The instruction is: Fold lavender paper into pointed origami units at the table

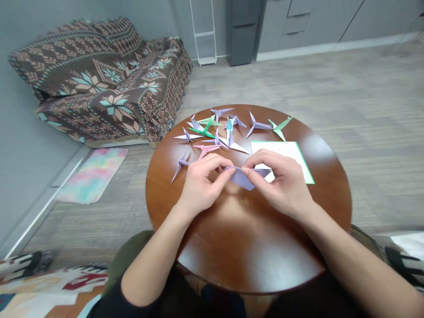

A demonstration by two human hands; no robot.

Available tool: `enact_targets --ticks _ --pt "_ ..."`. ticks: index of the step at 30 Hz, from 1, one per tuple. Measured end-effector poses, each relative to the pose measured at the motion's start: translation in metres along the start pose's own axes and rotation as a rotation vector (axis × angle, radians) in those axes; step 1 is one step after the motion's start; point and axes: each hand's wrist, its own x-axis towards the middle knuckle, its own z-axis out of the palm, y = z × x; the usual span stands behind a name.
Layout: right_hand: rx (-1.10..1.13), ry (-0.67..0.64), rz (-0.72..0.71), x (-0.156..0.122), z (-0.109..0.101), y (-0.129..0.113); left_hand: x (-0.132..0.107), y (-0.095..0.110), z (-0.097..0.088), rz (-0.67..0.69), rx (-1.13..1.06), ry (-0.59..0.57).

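My left hand (202,187) and my right hand (278,183) both pinch a folded piece of lilac origami paper (243,178) above the middle of a round dark wooden table (248,247). Their fingertips nearly meet on its top edge and hide part of it. Several pointed paper origami figures (212,132) in lilac, green, pink and blue lie in a loose group beyond my left hand. A white sheet with green edges (281,152) lies just past my right hand, partly under it.
A patterned brown blanket (106,84) covers a low seat to the left of the table. A pastel mat (92,174) lies on the grey floor (364,132). Grey cabinets (308,17) and a white rack (202,31) stand along the far wall.
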Motion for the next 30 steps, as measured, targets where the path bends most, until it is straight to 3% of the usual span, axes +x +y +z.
enact_targets --ticks 5,10,13,15,17,20,23,30 --pt "-0.048 -0.065 -0.02 0.001 -0.003 0.001 -0.002 0.0 0.0 0.083 -0.009 -0.054" --pt "-0.071 -0.012 0.044 0.003 -0.007 0.006 -0.001 -0.004 -0.005 -0.008 -0.04 0.018" --pt "-0.082 0.13 0.127 0.004 -0.008 0.014 0.001 -0.008 -0.005 -0.125 -0.05 0.118" --pt "-0.071 0.366 0.203 0.004 -0.008 0.019 0.002 -0.01 -0.004 -0.226 -0.11 0.179" --pt "-0.034 0.453 0.273 0.004 -0.006 0.022 0.004 -0.012 -0.001 -0.336 -0.222 0.192" --pt "0.038 0.298 0.219 0.003 -0.002 0.02 0.004 -0.012 0.003 -0.456 -0.376 0.159" --pt "-0.003 0.175 0.158 0.002 0.001 0.014 0.003 -0.011 0.006 -0.475 -0.442 0.147" --pt "-0.073 0.244 0.175 0.001 0.001 0.015 -0.002 -0.009 0.009 -0.376 -0.289 0.187"
